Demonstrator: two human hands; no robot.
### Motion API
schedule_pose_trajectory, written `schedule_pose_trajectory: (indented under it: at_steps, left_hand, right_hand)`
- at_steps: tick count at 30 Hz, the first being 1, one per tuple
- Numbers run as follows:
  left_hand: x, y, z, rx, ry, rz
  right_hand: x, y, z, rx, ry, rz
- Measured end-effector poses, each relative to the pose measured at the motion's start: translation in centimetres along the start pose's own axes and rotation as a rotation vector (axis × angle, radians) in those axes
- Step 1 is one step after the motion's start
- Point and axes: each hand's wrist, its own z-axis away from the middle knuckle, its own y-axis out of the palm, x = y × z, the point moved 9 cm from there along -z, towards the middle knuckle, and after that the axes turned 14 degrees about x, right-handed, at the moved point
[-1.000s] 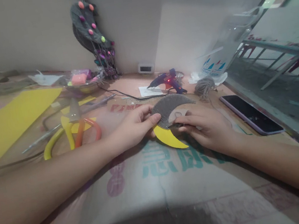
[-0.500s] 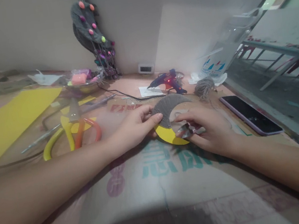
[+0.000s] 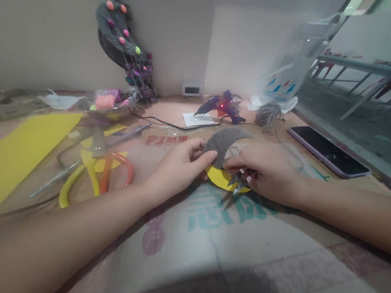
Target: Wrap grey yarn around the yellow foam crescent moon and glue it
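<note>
A crescent moon cutout (image 3: 223, 144) is held above the table, its upper part wrapped in grey yarn and its lower part bare yellow. My left hand (image 3: 186, 162) pinches its left edge between thumb and fingers. Against the crescent's inner curve, my right hand (image 3: 266, 170) has thumb and forefinger closed. Small metal scissors (image 3: 238, 180) are tucked in that hand, blades pointing down-left over the yellow part. A ball of grey yarn (image 3: 268, 115) lies beyond the right hand, with a loose strand trailing toward it.
A glue gun (image 3: 224, 107) with a lit red light sits behind the crescent. Orange-and-yellow-handled pliers (image 3: 97, 169) and a yellow sheet (image 3: 15, 155) lie left. A phone (image 3: 328, 150) rests near the right table edge. A decorated grey moon (image 3: 114, 35) leans on the wall.
My right hand has rotated inward, its fingertips coming down onto the crescent's inner edge. The scissors now point down-left. My left hand keeps its hold.
</note>
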Motion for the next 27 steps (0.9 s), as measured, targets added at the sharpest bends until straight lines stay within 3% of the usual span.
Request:
schedule_pose_trajectory:
  at_steps: [5, 11, 20, 27]
  left_hand:
    - [0.2, -0.3, 0.1, -0.037, -0.026, -0.084]
    - [0.2, -0.5, 0.1, -0.038, -0.002, 0.006]
    - [-0.4, -0.3, 0.0, -0.017, 0.069, 0.160]
    - [-0.7, -0.2, 0.2, -0.034, 0.053, 0.011]
  right_hand:
    - [-0.1, 0.2, 0.0, 0.028, 0.025, -0.080]
    - [-2.3, -1.2, 1.6, -0.143, 0.228, -0.206]
    - [-3.6, 0.2, 1.4, -0.067, 0.290, -0.313]
    - [-2.9, 1.2, -0.2, 0.037, 0.312, -0.477]
